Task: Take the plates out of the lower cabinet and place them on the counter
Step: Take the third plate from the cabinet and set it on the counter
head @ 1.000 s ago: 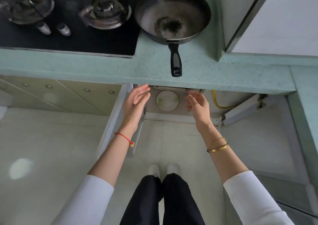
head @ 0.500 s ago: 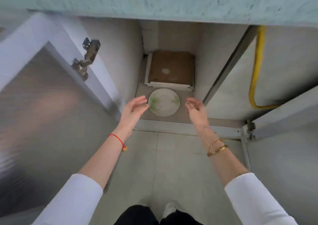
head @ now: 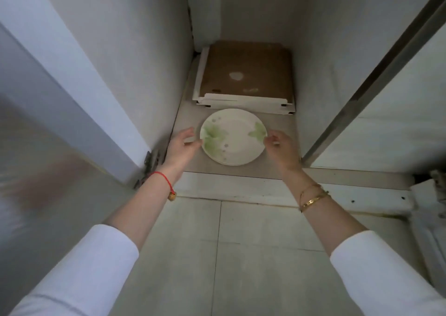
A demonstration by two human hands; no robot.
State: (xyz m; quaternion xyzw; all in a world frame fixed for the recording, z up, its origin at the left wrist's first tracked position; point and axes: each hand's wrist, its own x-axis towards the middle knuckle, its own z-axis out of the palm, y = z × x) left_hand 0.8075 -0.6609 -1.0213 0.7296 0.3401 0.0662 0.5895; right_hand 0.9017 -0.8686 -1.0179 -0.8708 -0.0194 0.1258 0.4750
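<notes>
A small stack of white plates [head: 233, 137] with green leaf prints lies on the floor of the open lower cabinet [head: 277, 163], near its front edge. My left hand [head: 181, 146] is at the stack's left rim, with thumb and fingertips closing on the edge. My right hand [head: 281, 148] is at the right rim, its fingers curled onto it. The plates still rest flat on the cabinet floor. The counter is out of view.
A flat brown and white cardboard box [head: 246, 74] lies just behind the plates. The open cabinet door [head: 48, 113] stands at the left with its hinge [head: 150, 161] near my left wrist. A metal divider post [head: 362, 86] rises at the right. Grey floor tiles [head: 217, 255] lie below.
I have crouched and the view has dropped from the counter and stove into the cabinet. Both hands have moved forward from open in the air onto the plates' rims.
</notes>
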